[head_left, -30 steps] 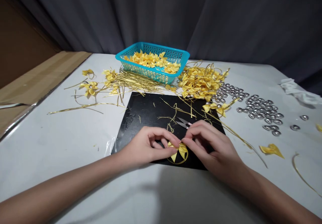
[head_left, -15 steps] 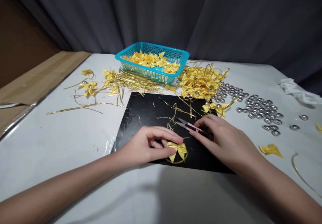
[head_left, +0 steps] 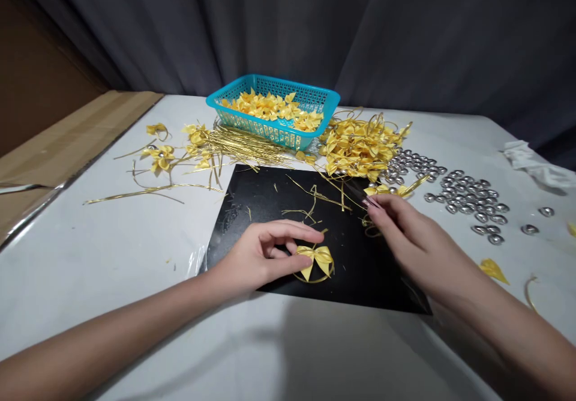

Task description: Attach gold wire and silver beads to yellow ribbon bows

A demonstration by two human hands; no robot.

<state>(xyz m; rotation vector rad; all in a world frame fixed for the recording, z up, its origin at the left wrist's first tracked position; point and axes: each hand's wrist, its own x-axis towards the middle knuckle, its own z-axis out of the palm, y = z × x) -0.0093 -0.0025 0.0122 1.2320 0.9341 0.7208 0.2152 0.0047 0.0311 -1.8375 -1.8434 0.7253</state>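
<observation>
The bow [head_left: 322, 257], yellow and with a gold strip [head_left: 315, 281] curving round below its tails, sits over the near part of the black mat [head_left: 360, 278] in the head view. From where I stand, I cannot tell whether it touches the mat. The person's left hand [head_left: 263, 256] pinches the bow's left side between thumb and fingers, and a short end of gold stands up just beyond the fingertips.

The right hand [head_left: 407, 230] is well apart from the left, over the mat's right side, its thumb and fingers closed round a pair of snips [head_left: 372, 202]. The blades are dark against the mat, so I cannot make out whether they are spread. Loose gold clippings [head_left: 310, 209] are scattered on the mat between the hands and its far edge.

Behind the mat, a blue basket [head_left: 275, 124] holds many yellow bows [head_left: 265, 107]. A bundle of gold strips [head_left: 245, 144] lies against its front, and a heap of tied bows [head_left: 357, 146] is piled at its right. Farther right, silver beads [head_left: 472, 195] spread over the white table [head_left: 112, 263], with a white cloth [head_left: 537, 165] beyond them. A few finished-looking flowers [head_left: 161, 159] lie on the left, and a grey curtain [head_left: 288, 23] hangs behind everything.
</observation>
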